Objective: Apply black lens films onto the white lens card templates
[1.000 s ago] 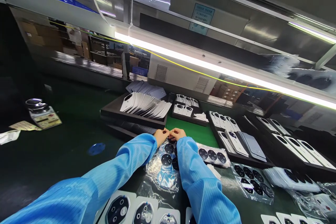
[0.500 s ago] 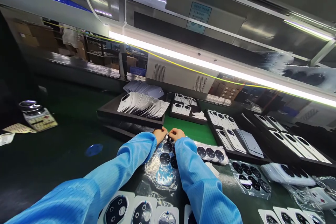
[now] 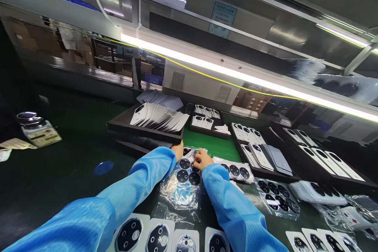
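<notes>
Both my arms in blue sleeves reach forward over a clear plastic pack of round black camera rings (image 3: 184,173) lying on the green belt. My left hand (image 3: 178,150) rests on the pack's far left edge, fingers curled. My right hand (image 3: 202,159) sits on the pack's far right part, fingers bent down onto the rings. Whether either hand pinches a ring is hidden by the fingers.
A black tray with a fanned row of white phone back covers (image 3: 159,120) stands just beyond my hands. More trays of covers (image 3: 260,153) spread to the right. Other ring packs (image 3: 277,201) and white covers (image 3: 159,238) lie near me. A tape roll (image 3: 28,118) sits far left.
My hands were pinched together at the pack's far end. They have moved apart, and the right hand has come down and nearer onto the rings.
</notes>
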A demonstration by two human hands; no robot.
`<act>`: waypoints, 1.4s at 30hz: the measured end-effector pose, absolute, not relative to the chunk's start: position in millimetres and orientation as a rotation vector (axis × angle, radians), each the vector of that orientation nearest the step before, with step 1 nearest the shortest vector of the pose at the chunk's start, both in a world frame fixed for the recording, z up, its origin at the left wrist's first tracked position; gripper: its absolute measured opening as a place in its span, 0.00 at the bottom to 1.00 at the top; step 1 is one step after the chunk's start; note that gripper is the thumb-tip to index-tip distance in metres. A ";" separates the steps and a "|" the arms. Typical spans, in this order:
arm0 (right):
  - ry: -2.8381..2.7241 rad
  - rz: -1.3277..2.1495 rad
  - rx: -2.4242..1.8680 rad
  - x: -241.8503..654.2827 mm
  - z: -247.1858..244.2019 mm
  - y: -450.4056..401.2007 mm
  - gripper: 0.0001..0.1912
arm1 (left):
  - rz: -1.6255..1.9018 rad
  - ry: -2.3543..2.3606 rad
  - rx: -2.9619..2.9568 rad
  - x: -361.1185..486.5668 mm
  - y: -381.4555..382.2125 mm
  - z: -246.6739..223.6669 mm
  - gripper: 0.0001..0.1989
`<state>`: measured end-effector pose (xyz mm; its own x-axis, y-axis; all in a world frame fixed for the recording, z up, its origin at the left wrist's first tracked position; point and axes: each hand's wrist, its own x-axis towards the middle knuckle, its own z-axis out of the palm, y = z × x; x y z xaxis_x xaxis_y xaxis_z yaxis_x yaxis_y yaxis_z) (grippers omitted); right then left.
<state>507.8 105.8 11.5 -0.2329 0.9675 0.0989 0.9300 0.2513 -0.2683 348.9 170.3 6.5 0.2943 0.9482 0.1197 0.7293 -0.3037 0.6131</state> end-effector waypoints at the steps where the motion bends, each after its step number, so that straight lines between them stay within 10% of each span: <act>1: -2.285 0.196 -1.769 506.7 11.7 104.2 0.11 | 0.640 1.475 2.183 348.2 168.1 6.6 0.16; 42: -2.752 -0.865 -1.215 529.1 17.9 65.3 0.04 | 0.388 0.934 2.903 339.3 163.1 -4.6 0.17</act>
